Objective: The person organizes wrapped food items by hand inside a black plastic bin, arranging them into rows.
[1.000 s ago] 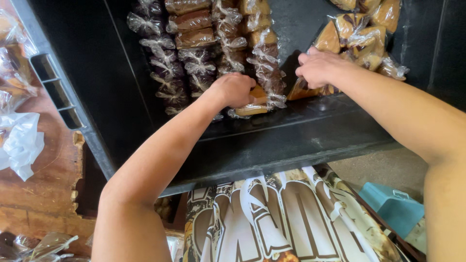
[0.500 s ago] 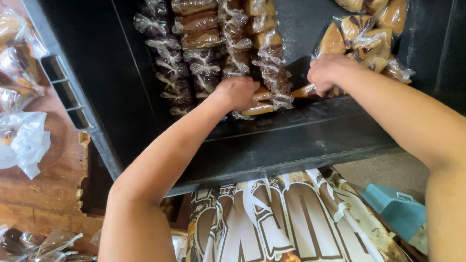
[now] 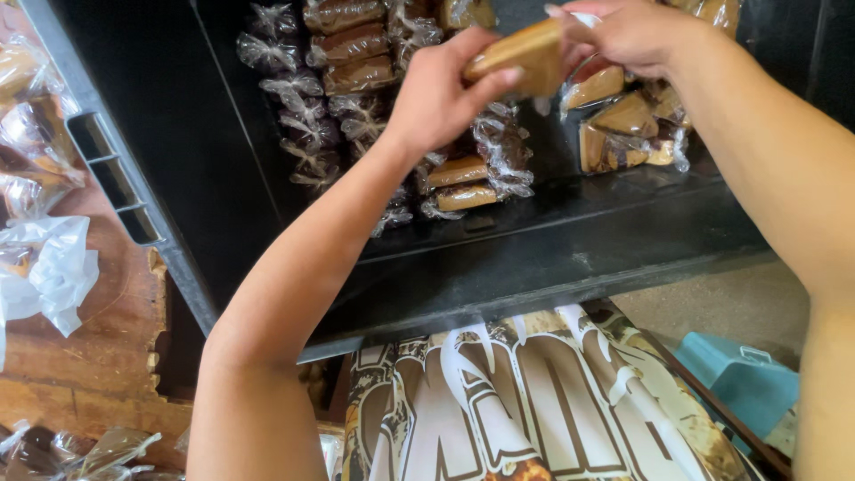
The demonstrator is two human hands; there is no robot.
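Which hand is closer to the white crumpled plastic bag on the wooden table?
Left. The left hand is over the black crate, nearer the bag; the right hand is farther off, at the crate's opposite side.

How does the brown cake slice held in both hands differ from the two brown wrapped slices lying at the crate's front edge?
The held brown cake slice is up in the air, gripped by the left hand and right hand; the two wrapped brown slices lie flat in the black plastic crate. The held one looks larger. Both are brown.
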